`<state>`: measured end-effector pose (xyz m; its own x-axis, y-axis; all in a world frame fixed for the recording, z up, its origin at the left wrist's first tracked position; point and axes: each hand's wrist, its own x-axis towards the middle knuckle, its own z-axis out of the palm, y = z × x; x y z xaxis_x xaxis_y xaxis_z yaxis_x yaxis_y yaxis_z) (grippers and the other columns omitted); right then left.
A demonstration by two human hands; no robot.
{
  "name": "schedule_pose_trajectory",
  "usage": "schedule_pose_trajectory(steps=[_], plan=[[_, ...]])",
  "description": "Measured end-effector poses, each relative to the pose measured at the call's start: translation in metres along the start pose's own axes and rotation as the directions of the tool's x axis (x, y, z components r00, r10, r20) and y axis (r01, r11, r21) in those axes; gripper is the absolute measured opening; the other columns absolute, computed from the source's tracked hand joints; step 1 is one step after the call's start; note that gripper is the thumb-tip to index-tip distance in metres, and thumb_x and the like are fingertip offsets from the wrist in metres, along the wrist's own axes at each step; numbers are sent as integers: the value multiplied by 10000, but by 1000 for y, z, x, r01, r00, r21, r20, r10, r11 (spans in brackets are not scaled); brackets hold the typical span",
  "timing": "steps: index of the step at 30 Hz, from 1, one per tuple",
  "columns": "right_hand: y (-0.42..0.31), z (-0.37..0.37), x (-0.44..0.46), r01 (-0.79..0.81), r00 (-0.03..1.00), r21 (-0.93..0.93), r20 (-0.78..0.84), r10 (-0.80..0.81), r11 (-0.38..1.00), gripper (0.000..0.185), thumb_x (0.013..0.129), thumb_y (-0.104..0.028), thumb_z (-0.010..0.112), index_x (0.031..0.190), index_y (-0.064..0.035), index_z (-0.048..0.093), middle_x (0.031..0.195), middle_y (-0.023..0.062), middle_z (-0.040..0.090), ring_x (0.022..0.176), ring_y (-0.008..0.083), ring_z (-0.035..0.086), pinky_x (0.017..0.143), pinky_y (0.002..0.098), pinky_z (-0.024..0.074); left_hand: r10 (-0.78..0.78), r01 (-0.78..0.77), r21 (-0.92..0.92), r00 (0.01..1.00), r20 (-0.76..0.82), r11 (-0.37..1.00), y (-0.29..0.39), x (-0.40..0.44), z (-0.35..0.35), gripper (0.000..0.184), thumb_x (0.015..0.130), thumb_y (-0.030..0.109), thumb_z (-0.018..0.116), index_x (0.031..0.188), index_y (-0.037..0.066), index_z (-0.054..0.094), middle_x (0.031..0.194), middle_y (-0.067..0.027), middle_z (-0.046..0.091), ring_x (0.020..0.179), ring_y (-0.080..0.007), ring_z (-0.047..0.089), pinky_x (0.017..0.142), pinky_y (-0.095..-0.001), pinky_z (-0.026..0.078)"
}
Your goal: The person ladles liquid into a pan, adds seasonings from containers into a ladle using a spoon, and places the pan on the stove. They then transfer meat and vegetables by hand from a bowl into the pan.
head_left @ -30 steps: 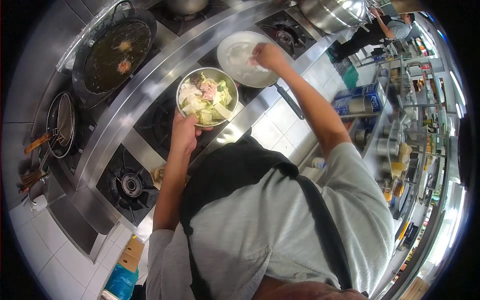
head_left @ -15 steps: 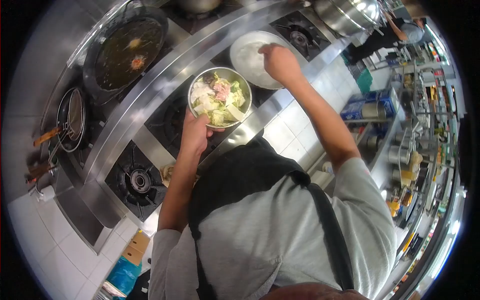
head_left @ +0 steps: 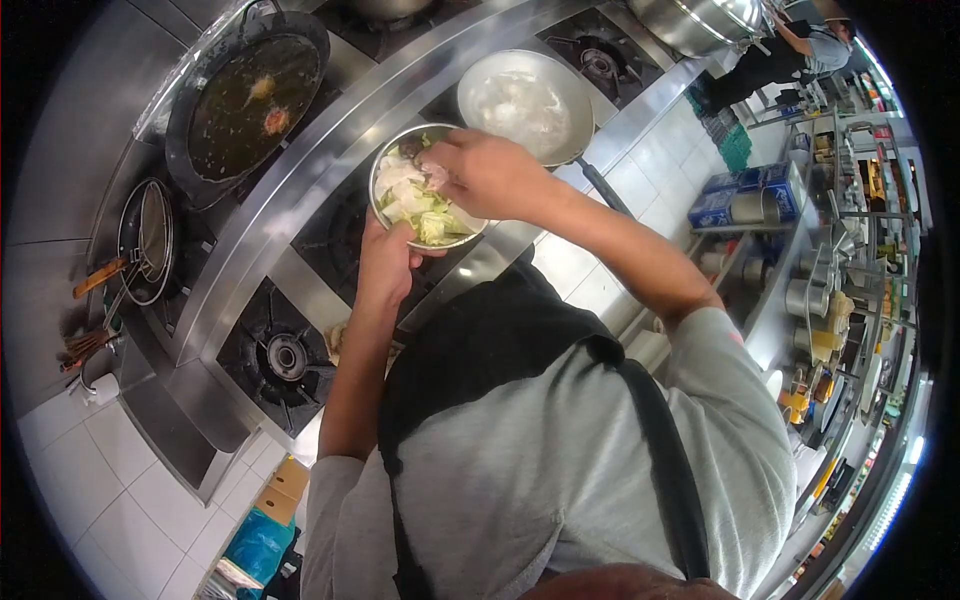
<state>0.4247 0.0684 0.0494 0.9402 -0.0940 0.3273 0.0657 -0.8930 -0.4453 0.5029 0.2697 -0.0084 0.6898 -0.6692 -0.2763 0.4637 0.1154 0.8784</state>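
My left hand (head_left: 386,262) grips a round metal bowl (head_left: 462,243) from below and the side, thumb at the rim. Chopped cabbage (head_left: 425,222), whitish pieces (head_left: 398,172) and some pink meat (head_left: 436,174) fill it. Over the bowl's far right side, my right hand (head_left: 495,175) reaches in with fingers curled together on the pink meat. The fingertips are partly hidden among the food. Just beyond the bowl, a frying pan (head_left: 578,88) with a dark handle (head_left: 605,190) holds pale, whitish contents.
A dark wok (head_left: 180,150) of oil with two frying pieces stands at the far left. Nearer are a strainer (head_left: 152,235) and a bare burner (head_left: 285,357). A large steel pot (head_left: 690,25) is at the top right; a person (head_left: 790,60) stands beyond it. Shelves line the right.
My right hand has moved left from over the frying pan into the bowl. The bowl, still in my left hand, has shifted slightly up and left. The pan's handle now shows.
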Motion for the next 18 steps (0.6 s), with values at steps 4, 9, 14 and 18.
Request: schedule_pose_trajectory(steps=[4,9,14,18], plan=[[10,4,1,21,998,73,-63,-16,997,214,847,-90,688,1059,-65,700,1071,170,702,927,376,685,804,446,564,-12,12,28,1000,-20,1000,-1,-2,-2,608,850,-33,443,1452,1,363,1172,-211,692,678,-248,737,410,-223,458],[35,-10,-1,-287,958,727,202,205,624,117,959,-80,660,1063,-40,692,999,-13,690,879,63,632,748,244,502,-20,20,35,1000,-11,999,-1,-2,-5,632,849,-30,438,1473,6,342,1156,-204,697,651,-237,724,413,-224,448],[41,-13,-1,-386,915,821,282,288,422,135,979,-105,658,1092,-39,691,1013,-3,699,886,78,630,771,242,502,-48,48,14,999,1,999,-2,2,-2,635,846,-36,440,1472,2,338,1162,-200,691,646,-232,720,413,-225,439],[3,-1,0,-297,955,332,114,275,895,155,940,-126,678,1087,-76,686,1016,63,714,941,179,690,747,338,560,-48,48,45,999,3,998,-3,5,1,624,844,-39,439,1460,-3,346,1171,-196,684,656,-232,723,407,-229,430]])
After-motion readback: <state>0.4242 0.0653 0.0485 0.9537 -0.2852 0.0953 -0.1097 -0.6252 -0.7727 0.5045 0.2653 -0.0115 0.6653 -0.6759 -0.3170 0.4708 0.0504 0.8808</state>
